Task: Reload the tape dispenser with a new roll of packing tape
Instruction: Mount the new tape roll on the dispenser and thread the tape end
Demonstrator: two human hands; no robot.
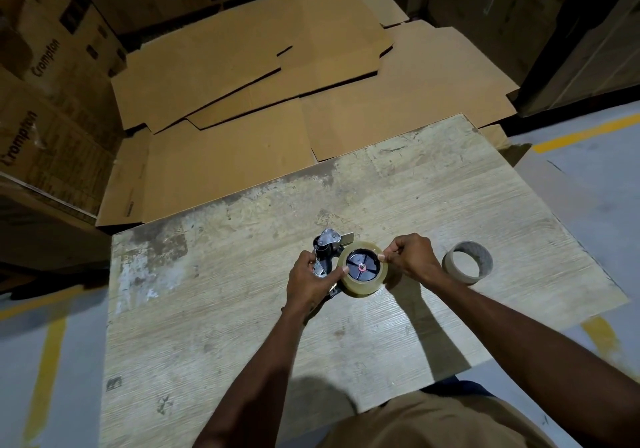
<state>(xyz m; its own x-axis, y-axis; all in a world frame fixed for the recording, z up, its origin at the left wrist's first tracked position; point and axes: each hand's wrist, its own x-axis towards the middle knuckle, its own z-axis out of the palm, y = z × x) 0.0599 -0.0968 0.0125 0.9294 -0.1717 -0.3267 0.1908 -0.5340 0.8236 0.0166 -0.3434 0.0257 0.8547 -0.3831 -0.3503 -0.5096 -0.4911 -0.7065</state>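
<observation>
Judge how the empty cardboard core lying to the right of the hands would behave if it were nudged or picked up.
The empty core looks like a thin bare cardboard ring, so it is probably very light and would slide easily on the table. It rests flat on one open end, so rolling seems unlikely unless it is tipped onto its side. Its thin wall would probably flex under a firm pinch.

Both hands (311,283) and forearms are bare, with a tan-brown shirt (433,423) covering the torso below.

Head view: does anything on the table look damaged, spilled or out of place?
Nothing stands out. The tape roll sits on the dispenser; an empty core lies beside it on the worn table.
</observation>
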